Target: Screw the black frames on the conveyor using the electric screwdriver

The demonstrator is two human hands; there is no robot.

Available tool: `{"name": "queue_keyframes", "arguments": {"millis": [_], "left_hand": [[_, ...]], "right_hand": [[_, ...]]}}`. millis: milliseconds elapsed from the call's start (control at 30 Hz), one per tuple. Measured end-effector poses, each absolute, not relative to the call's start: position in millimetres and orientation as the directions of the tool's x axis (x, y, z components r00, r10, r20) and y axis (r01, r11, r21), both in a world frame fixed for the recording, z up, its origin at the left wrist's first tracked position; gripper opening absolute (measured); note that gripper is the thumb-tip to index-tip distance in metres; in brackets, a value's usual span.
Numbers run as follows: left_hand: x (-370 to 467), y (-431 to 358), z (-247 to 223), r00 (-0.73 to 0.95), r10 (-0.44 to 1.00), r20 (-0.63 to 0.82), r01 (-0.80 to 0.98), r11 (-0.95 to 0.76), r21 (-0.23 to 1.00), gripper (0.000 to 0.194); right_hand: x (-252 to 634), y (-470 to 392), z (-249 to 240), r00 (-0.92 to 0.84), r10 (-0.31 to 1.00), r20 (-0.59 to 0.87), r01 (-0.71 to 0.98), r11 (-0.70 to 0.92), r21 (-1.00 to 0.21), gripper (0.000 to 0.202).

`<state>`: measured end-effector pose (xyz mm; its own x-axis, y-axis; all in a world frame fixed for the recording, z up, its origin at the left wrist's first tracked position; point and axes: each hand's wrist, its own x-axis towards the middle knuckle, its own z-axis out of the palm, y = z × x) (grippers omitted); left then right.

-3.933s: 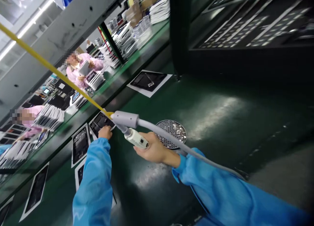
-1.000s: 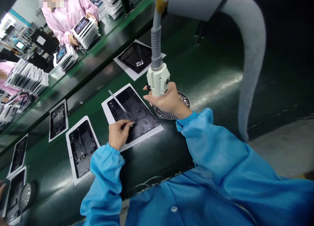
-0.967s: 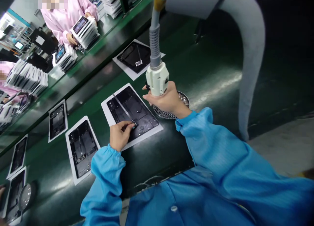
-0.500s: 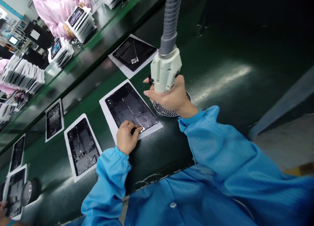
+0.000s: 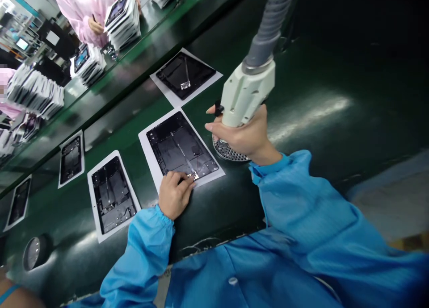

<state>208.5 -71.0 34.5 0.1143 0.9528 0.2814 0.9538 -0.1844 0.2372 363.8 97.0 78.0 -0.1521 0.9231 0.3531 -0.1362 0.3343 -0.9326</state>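
While the right hand [image 5: 251,138] wraps firmly around a pale, faceted tool [image 5: 246,91] with a ribbed grey sleeve [image 5: 273,22], the left hand [image 5: 174,195] touches a small shiny board [image 5: 195,176] at the five o'clock end of a flat, black, rectangular tablet [image 5: 179,140]; whether its fingers pinch or press, I cannot tell. This one lies on a smooth white sheet [image 5: 144,140] on the glossy green bench [image 5: 208,214]. Four more tablets [image 5: 192,71] on sheets surround it: one at twelve o'clock, three between eight and nine. Two round dishes show: a perforated metal dish [image 5: 231,154] at three, partly hidden by the right hand, and a second dish [image 5: 32,254] at eight.
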Motion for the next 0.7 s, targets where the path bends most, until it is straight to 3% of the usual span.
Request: {"name": "queue_keyframes", "arguments": {"millis": [133, 400, 700], "left_hand": [[209, -67, 32, 0.100, 0.946, 0.308, 0.973, -0.158, 0.170, 0.016], [208, -45, 26, 0.009, 0.977, 0.213, 0.968, -0.062, 0.242, 0.021], [209, -46, 26, -0.003, 0.987, 0.158, 0.944, -0.050, 0.326, 0.024]], "right_hand": [[360, 85, 83, -0.242, 0.923, 0.298, -0.187, 0.257, -0.948, 0.020], [330, 56, 79, -0.398, 0.895, 0.200, -0.223, 0.117, -0.968, 0.015], [321, 52, 65, -0.430, 0.874, 0.226, -0.164, 0.170, -0.972, 0.015]]}}
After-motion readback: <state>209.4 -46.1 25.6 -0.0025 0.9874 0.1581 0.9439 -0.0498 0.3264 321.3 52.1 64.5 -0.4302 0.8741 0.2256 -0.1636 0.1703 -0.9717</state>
